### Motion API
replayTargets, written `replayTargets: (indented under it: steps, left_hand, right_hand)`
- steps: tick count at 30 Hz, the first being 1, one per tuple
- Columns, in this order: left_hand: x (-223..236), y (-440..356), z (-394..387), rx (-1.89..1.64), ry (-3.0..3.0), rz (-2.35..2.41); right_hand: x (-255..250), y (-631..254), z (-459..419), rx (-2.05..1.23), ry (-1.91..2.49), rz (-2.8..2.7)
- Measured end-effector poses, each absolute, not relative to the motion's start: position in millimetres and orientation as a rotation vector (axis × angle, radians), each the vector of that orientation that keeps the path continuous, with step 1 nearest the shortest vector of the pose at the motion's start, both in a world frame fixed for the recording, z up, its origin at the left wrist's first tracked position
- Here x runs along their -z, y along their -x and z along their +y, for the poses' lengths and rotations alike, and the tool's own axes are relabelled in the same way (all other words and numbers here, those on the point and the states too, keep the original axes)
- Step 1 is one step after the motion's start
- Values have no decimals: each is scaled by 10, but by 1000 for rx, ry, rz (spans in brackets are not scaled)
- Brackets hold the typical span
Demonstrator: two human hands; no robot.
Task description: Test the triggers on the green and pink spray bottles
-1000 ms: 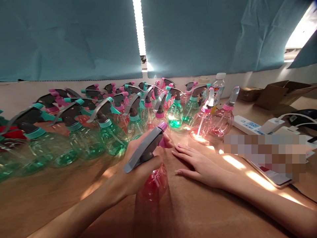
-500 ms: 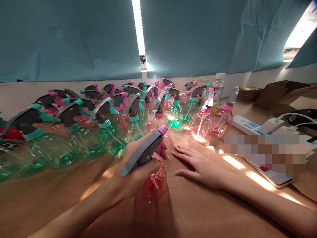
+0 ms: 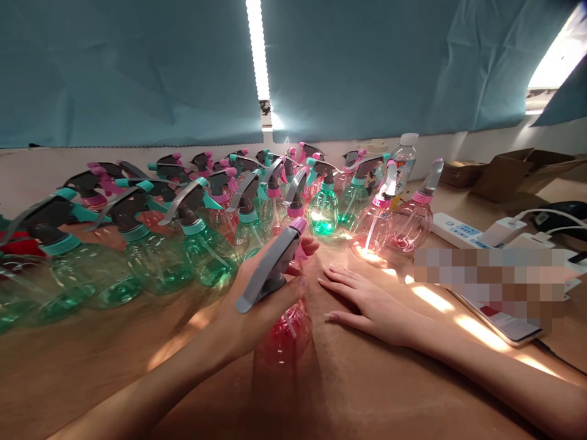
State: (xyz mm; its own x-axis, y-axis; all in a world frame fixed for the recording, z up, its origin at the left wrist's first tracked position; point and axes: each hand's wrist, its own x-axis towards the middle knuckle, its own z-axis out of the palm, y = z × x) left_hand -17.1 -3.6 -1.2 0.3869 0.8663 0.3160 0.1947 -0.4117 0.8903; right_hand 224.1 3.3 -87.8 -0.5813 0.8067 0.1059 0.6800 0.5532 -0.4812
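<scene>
In the head view my left hand [image 3: 257,305] is closed round the neck of a pink spray bottle [image 3: 288,333], its grey and pink trigger head rising above my fingers. Part of the bottle is hidden behind that hand. To the right, my right hand [image 3: 367,299] lies flat on the brown tabletop [image 3: 367,397], fingers stretched out and holding nothing. Close behind the hands stand green spray bottles [image 3: 211,256] and pink spray bottles [image 3: 372,232], several of each, with grey triggers.
A clear plastic bottle with a white cap [image 3: 406,159] stands behind the spray bottles. At the right are a power strip [image 3: 463,231] with plugs and cables, a phone [image 3: 509,324] and an open cardboard box [image 3: 518,177]. A blue-green curtain [image 3: 367,67] hangs behind.
The pink spray bottle's trigger head has shifted slightly up and away, with my left hand turning along with it. My right hand has stayed in place.
</scene>
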Motion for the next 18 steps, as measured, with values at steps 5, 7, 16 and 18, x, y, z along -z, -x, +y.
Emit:
replayTargets:
  steps: [5,7,16,18]
  left_hand:
    - [-35,151,-41,-1054,-1848,877]
    - [-60,135,-44,-1045,-1842,870]
    - [-60,128,-44,-1050,-1846,869]
    - [-56,130,-40,-1044,-1826,866]
  right_hand:
    - [857,-2244,38,-576,1237,-2499]
    - [859,-2246,39,-566,1240,-2507]
    - [868,-2246,36,-570,1216,-2487]
    - [868,-2248,37,-572,1217,-2487]
